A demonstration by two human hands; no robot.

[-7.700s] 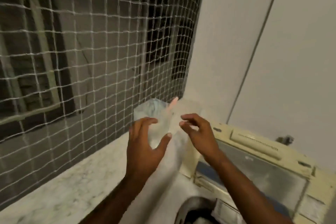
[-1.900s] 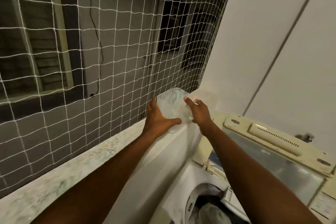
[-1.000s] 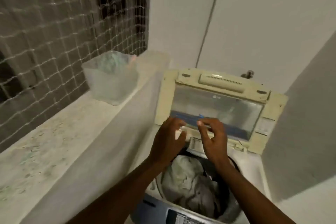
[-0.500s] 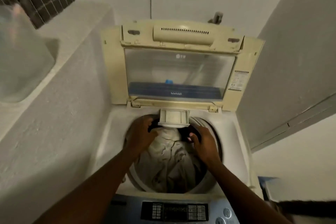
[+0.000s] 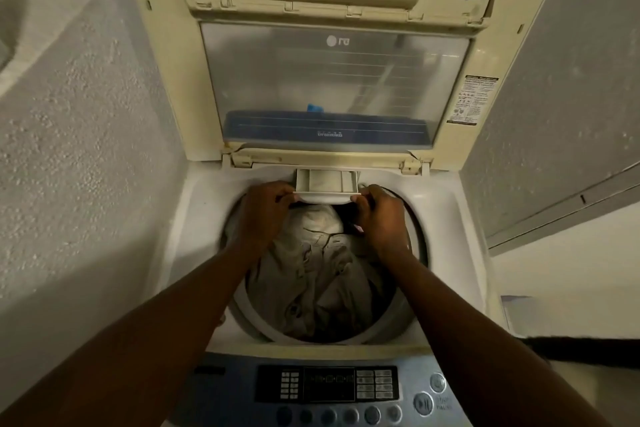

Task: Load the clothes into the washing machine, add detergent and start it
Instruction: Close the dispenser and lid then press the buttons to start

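At drum's 12 o'clock rim | left hand and right hand pinch detergent drawer ends | step: detergent | next: likely slide drawer, close lid

Rough plaster wall, glossy plastic lid (yellowed), crumpled cloth.

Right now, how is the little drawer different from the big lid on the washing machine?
The detergent drawer is small and lies flat, pulled out over the drum; the lid is large and stands raised. The left hand and the right hand hold the drawer's corners; nothing touches the lid. The lid has a clear window; the drawer is opaque. Both are pale plastic.
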